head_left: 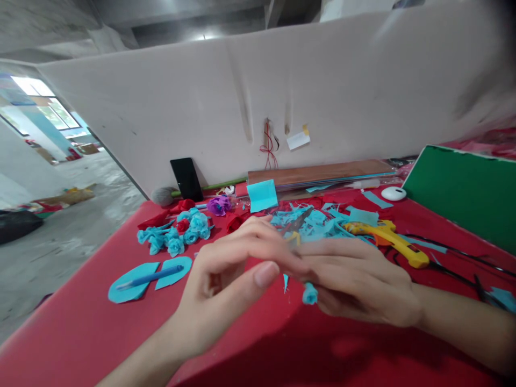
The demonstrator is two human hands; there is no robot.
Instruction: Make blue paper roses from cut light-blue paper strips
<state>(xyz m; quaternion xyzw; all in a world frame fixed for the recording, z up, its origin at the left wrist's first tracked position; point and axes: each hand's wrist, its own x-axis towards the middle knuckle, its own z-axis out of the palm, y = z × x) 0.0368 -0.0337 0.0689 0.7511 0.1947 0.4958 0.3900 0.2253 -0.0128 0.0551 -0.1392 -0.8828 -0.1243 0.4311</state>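
Note:
Below the fingers of my right hand (pixel 358 279) pokes a small rolled blue paper flower (pixel 310 294); the fingers are closed over its base, which is hidden. My left hand (pixel 234 263) reaches in from the left, thumb apart and fingers stretched out, with its fingertips against the right hand's fingers. Just behind the hands, dark-bladed scissors (pixel 301 219) lie on a heap of blue paper scraps (pixel 322 221). To the left lies a cluster of finished blue paper flowers (pixel 193 226) with a red one among them.
A blue pen (pixel 149 278) lies across cut blue paper pieces (pixel 128 294). On the right are a yellow glue gun (pixel 397 244), a white computer mouse (pixel 393 193) and a green board (pixel 463 199). A black phone (pixel 186 179) leans on the white partition (pixel 161 107) behind the red table (pixel 242 355).

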